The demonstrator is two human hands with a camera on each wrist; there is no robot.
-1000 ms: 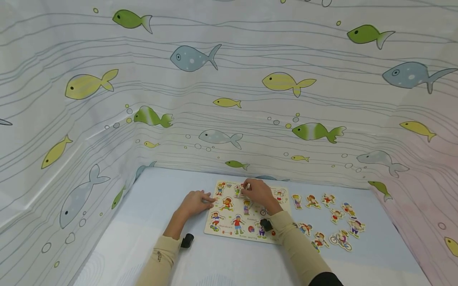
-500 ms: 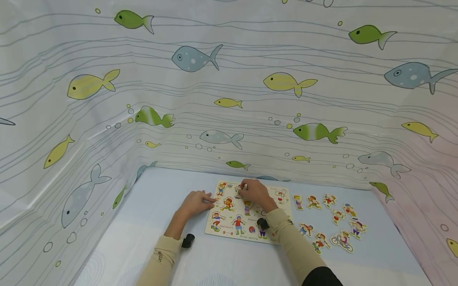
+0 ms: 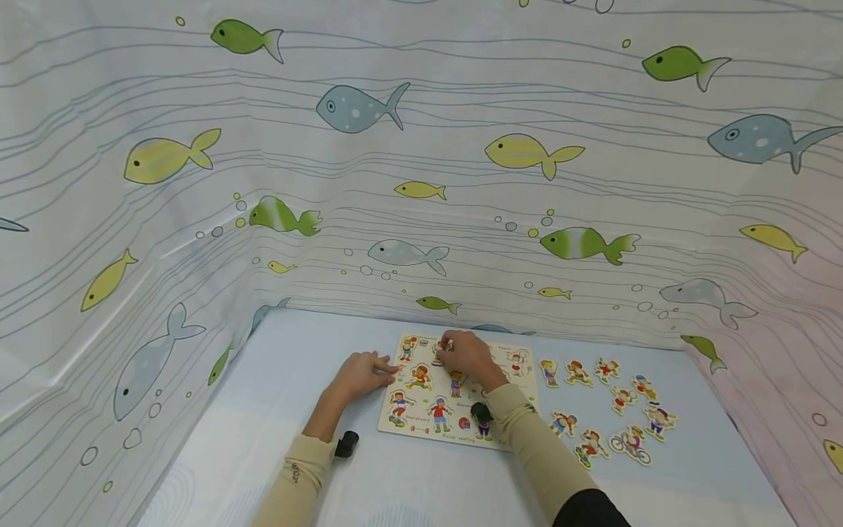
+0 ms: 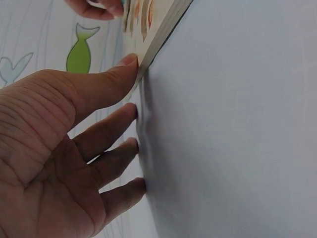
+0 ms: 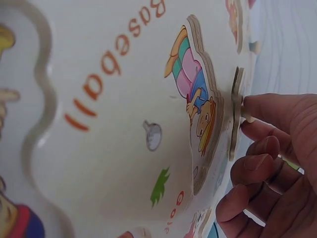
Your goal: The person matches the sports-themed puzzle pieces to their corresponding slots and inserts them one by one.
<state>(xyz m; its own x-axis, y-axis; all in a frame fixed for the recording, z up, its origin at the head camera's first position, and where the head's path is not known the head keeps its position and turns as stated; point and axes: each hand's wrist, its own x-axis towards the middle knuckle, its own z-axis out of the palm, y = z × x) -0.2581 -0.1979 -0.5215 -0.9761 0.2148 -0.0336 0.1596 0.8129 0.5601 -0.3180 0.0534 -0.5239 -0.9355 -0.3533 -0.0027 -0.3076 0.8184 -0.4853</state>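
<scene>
A wooden picture puzzle board (image 3: 424, 397) with printed sports figures lies on the table. My right hand (image 3: 469, 357) is over its far middle part. Between thumb and forefinger it pinches the small knob of a puzzle piece (image 5: 235, 134), which the right wrist view shows edge-on, close over the board; its picture faces away there. The remaining fingers of that hand are bent and hold nothing. At the board's left edge is my left hand (image 3: 358, 377). Its thumb (image 4: 116, 82) touches the board's edge, while the other fingers reach down to the table, spread apart.
Several loose figure pieces lie right of the board, among them a cyclist (image 3: 630, 444), a skateboarder (image 3: 590, 446) and a runner (image 3: 577, 372). A fish-patterned sheet (image 3: 408, 219) stands behind and at both sides of the table (image 3: 290, 366).
My right hand has shifted slightly left over the far part of the board, still with the puzzle piece. The left hand stays at the board's edge.
</scene>
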